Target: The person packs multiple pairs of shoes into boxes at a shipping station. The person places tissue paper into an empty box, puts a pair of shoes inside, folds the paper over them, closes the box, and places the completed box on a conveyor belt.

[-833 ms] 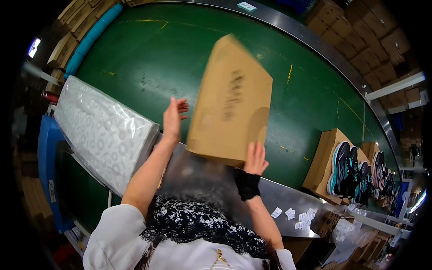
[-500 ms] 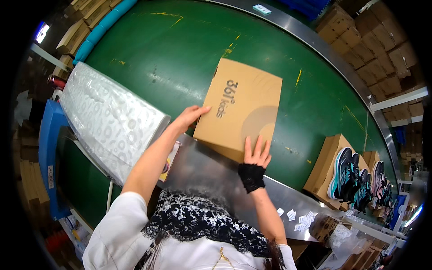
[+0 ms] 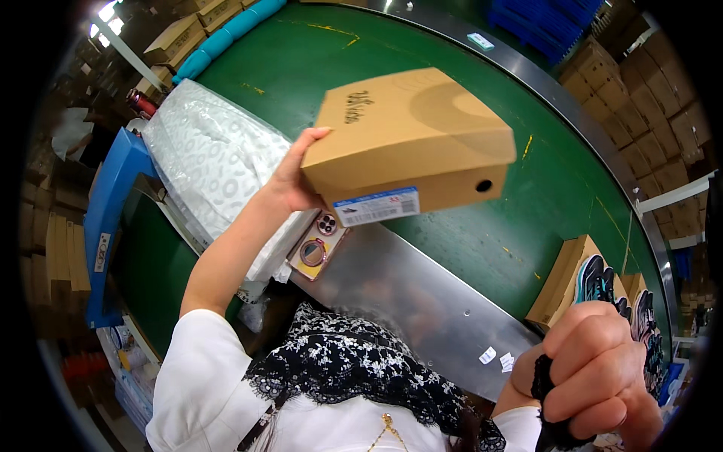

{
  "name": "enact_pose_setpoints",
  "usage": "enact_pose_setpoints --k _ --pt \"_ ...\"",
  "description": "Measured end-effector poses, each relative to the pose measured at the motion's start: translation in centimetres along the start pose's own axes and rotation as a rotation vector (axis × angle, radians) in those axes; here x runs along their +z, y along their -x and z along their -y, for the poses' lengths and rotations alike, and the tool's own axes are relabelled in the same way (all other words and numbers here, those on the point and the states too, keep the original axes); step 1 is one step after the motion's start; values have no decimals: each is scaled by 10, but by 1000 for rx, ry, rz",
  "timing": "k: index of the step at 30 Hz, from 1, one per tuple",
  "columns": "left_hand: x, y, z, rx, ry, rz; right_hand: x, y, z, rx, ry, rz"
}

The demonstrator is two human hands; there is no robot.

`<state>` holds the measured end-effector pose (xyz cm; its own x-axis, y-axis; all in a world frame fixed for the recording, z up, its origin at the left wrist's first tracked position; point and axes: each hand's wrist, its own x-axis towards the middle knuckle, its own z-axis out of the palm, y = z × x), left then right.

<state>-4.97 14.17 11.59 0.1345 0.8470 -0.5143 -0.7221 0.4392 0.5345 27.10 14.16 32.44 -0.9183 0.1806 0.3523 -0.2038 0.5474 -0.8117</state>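
Observation:
A brown cardboard shoebox (image 3: 410, 135) is tilted up over the green belt, its lid on. My left hand (image 3: 297, 172) grips its left end, thumb on the lid, other fingers partly hidden. On the side toward me are a blue-and-white label (image 3: 376, 207) and a round dark hole. My right hand (image 3: 599, 369) is raised close to the camera at the lower right, away from the box. Its fingers are curled into a fist, and whatever they may hold is hidden. A black wristband (image 3: 544, 384) shows at that wrist.
The green belt (image 3: 467, 241) has a steel ledge (image 3: 422, 294) along my side. White patterned wrapping in clear plastic (image 3: 218, 162) lies left, beside a phone (image 3: 319, 245). Open boxes with sneakers (image 3: 595, 280) stand right; small paper labels (image 3: 488, 355) lie on the ledge.
My left hand has lifted and tilted the shoebox so its labelled side shows. My right hand has left the box, moved right and up toward the camera, and closed into a fist.

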Motion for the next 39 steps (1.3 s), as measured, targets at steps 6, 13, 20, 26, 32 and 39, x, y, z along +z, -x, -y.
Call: enact_pose_setpoints --k 6,13,20,26,32,39 --pt "-34 78 -15 304 136 -161 18 4 12 -125 6 51" --pt "-99 175 9 603 264 -529 17 32 14 -211 100 120" --pt "-234 214 64 851 726 -1162 76 93 -21 -446 716 -418" --pt "-258 142 46 706 351 -1126 71 148 -147 283 1111 -369" --pt "-139 31 28 790 -249 -848 -1 332 -171 1146 1550 -589" --pt "-1 -45 110 548 -828 -465 -56 390 -147 1689 1037 -576"
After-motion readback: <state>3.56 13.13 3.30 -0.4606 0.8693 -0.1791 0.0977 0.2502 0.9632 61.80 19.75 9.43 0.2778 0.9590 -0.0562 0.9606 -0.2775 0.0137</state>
